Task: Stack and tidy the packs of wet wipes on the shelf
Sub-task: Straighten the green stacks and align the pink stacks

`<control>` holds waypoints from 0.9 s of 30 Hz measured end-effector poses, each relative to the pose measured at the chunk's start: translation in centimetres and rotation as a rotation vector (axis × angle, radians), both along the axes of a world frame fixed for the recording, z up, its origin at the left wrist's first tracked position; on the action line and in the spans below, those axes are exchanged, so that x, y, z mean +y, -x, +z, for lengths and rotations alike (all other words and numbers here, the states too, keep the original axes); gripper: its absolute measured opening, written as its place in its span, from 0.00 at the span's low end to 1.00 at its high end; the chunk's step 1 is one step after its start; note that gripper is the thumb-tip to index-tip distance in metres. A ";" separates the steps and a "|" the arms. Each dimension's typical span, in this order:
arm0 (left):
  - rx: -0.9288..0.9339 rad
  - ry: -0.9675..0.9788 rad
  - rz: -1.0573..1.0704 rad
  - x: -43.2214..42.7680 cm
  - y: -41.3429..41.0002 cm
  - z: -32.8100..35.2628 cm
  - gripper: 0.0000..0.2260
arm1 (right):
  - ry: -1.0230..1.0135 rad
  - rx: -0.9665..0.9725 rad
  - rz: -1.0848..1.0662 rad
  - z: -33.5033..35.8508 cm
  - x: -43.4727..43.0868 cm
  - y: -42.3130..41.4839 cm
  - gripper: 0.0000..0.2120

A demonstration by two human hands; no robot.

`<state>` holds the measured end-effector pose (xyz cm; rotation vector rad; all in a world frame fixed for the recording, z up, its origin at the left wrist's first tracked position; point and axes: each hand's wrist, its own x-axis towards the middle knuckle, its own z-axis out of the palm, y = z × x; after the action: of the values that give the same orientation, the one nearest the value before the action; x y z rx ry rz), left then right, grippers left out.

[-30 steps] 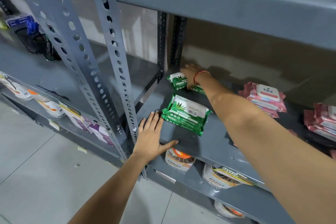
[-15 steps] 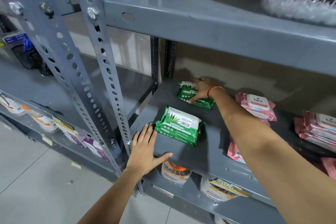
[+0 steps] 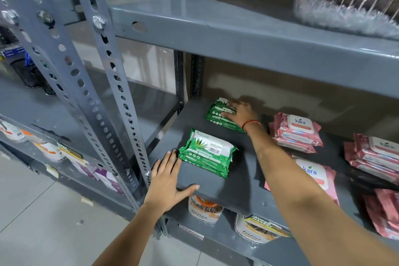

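Since before, right hand (image 3: 241, 114) slid onto the rear green pack (image 3: 218, 114), fingers spread, hiding its corner.

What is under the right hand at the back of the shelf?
The right hand lies flat on green wipes packs, seemingly stacked. The hand and wrist hide their right end.

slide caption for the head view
Right hand on rear green wipes pack; left hand flat on shelf edge.

The right hand (image 3: 240, 114) has shifted farther over the rear green pack (image 3: 218, 114).
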<state>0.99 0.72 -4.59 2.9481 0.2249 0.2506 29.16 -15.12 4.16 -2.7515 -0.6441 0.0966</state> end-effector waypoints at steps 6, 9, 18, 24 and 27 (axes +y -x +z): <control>-0.002 0.004 -0.001 0.0 0.1 0.1 0.46 | 0.034 -0.019 0.010 0.4 0.0 0.0 0.33; -0.015 0.009 -0.005 0.0 0.1 0.2 0.46 | 0.130 -0.022 0.049 0.5 0.2 -0.1 0.43; -0.010 0.019 -0.010 0.0 0.0 0.2 0.44 | 0.360 0.146 0.110 1.4 0.4 -2.7 0.63; -0.002 0.007 -0.006 0.1 -0.1 -0.1 0.43 | 0.281 0.382 0.160 3.0 1.1 -4.1 0.63; -0.003 0.002 -0.003 0.1 -0.2 -0.1 0.43 | 0.283 0.347 0.157 2.1 1.2 -3.9 0.58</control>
<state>1.16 0.81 -4.69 2.9453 0.2196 0.2544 33.04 -13.96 6.28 -2.8354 -0.7953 0.7354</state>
